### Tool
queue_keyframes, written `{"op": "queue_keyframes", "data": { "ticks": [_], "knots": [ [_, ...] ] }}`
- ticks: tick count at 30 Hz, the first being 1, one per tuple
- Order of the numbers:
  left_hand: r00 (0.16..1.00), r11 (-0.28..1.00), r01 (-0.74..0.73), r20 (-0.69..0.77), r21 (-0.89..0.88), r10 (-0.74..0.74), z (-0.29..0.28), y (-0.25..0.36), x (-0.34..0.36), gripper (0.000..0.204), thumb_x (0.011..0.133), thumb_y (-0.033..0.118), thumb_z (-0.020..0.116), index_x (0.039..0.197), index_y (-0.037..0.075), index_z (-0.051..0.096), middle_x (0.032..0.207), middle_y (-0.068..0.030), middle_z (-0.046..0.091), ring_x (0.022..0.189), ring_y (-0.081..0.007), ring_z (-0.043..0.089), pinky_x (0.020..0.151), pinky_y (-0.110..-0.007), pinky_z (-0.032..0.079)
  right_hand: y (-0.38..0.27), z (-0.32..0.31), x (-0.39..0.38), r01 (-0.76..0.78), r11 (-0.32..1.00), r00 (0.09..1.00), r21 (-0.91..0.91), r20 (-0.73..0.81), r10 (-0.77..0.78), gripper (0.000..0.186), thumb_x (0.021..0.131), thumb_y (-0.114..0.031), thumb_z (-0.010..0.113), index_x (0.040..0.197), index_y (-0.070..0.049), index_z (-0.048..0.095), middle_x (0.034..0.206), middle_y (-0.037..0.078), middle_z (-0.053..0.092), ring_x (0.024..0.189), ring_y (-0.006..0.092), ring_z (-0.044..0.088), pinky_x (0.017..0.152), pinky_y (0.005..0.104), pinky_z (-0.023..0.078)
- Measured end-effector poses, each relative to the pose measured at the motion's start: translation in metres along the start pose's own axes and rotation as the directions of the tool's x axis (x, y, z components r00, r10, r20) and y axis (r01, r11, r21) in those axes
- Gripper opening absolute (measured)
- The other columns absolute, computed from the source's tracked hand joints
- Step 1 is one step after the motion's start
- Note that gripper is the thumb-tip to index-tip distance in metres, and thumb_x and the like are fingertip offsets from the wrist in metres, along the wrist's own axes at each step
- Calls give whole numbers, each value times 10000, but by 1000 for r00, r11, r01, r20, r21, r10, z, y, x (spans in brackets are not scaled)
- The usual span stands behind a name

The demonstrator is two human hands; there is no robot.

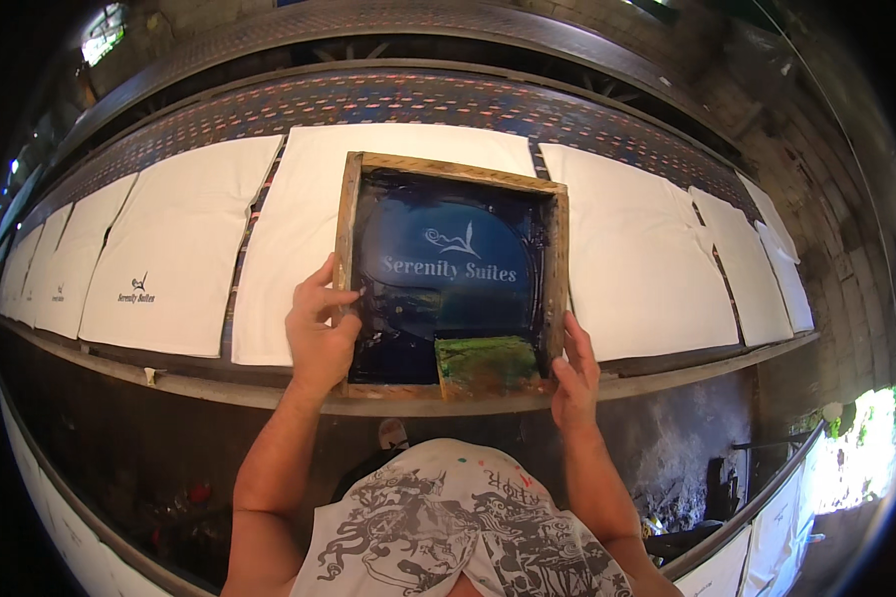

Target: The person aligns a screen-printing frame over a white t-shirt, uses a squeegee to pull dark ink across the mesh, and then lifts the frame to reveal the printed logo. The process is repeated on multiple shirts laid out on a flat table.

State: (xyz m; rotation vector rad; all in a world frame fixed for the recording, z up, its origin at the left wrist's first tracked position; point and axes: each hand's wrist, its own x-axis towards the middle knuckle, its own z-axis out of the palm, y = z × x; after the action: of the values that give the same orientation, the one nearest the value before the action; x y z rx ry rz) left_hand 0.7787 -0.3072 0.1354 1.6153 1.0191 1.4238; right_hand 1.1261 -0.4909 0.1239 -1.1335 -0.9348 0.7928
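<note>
Between my hands is a wooden-framed printing screen (408, 214), its mesh dark blue with a pale emblem and lettering. My left hand (324, 323) grips the frame's left side, a finger reaching over the rim. On the right side, my right hand (575, 373) has its fingers along the outer edge and its thumb at the frame. A green-stained squeegee or flat block (488, 366) rests inside the screen at its near right corner. Behind and partly under the screen lies a white cloth (289, 229); whether the frame touches it I cannot tell.
Several white cloths lie along the long table; one to the left (169, 239) bears a dark printed emblem, and one to the right (637, 259) looks plain. The table's near edge (249, 390) runs before me. Another table with cloths (767, 527) stands behind at lower right.
</note>
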Motion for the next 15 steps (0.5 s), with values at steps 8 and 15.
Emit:
{"op": "queue_keyframes", "data": {
  "ticks": [8,15],
  "knots": [
    [990,992,-122,73,14,121,169,58,-103,356,790,-121,745,1059,91,840,1623,-211,684,1390,-295,694,1049,-355,604,-47,-179,-106,-26,978,919,206,-381,104,707,1134,-264,596,1755,37,445,1797,203,480,1649,342,464,1368,491,359],
    [965,996,-82,249,-26,86,288,107,-172,346,782,-65,816,1086,96,855,1635,-204,682,1251,-354,657,954,-423,601,-46,-320,-178,-151,904,879,400,-363,308,668,1178,-352,497,1739,10,494,1721,182,578,1541,341,593,1268,523,501]
  ]
}}
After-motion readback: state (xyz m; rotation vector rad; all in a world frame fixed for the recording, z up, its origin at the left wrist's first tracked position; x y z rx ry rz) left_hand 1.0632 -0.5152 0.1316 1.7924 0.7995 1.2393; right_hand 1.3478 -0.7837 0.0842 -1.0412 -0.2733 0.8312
